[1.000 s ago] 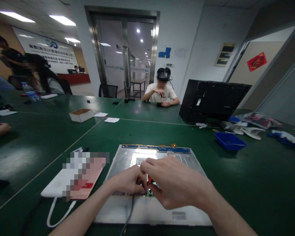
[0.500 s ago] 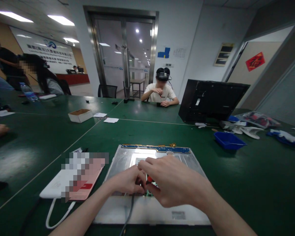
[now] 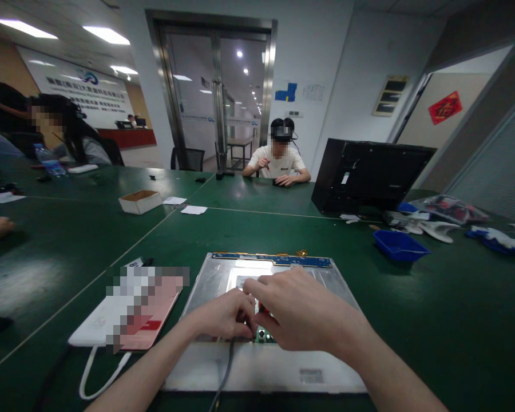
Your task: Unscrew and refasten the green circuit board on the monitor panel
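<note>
In front of me lies a flat silver display panel with a blue circuit strip along its far edge. Near its middle, a small green circuit board shows partly under my hands. My left hand is closed at the left end of that board, its fingertips pinched; whatever is in them is hidden. Over the board, my right hand curls its fingers round a red tool, mostly hidden by the hand. A dark cable runs from under my left hand toward the near edge.
Left of the panel lie a white power bank and a pink phone, with a white cable. Farther off are a cardboard box, a blue tray and a black monitor. A person sits opposite.
My right hand has risen slightly away from the board, showing more of its green near edge. My left hand stays put. The person opposite has moved a hand sideways to the left.
</note>
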`<move>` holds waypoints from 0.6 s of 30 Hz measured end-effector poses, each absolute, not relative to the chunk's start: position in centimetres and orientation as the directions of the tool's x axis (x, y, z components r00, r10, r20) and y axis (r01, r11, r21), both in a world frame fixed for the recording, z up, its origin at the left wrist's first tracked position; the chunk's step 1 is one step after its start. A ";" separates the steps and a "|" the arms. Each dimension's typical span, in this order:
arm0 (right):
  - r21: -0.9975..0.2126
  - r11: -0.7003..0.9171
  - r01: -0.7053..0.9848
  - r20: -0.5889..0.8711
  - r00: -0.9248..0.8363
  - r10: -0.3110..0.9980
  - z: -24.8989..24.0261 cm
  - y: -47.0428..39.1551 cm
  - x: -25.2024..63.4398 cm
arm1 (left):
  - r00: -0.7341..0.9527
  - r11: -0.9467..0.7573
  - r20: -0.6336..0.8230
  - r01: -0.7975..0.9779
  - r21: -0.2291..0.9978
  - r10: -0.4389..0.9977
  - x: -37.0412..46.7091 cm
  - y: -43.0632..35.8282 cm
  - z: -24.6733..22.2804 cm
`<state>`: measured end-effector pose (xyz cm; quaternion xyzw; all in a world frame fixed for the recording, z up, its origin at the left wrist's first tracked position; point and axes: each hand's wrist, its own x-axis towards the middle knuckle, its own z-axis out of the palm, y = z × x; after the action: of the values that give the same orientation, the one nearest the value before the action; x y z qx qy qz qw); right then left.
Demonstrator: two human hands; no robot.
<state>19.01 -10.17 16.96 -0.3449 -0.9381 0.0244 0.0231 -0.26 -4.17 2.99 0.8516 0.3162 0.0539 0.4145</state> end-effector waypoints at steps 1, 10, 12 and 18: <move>-0.064 0.765 0.640 0.031 -0.765 0.643 16.9 -10.2 19.0 | 0.790 -0.455 -0.170 0.497 0.739 0.589 -0.2 -4.2 2.9; -0.046 0.750 0.660 0.002 -0.751 0.660 17.2 -10.3 19.0 | 0.803 -0.448 -0.129 0.449 0.773 0.582 -0.2 -4.4 3.2; -0.044 0.751 0.658 0.002 -0.752 0.659 17.2 -10.3 18.9 | 0.801 -0.453 -0.124 0.450 0.769 0.585 -0.1 -4.4 3.4; -0.033 0.743 0.668 0.002 -0.744 0.668 17.3 -10.6 18.6 | 0.802 -0.463 -0.131 0.460 0.757 0.582 -0.2 -4.3 3.3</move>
<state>18.62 -10.56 17.30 -0.3579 -0.9336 0.0148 0.0068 -0.17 -4.29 3.27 0.8523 0.3058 0.0729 0.4181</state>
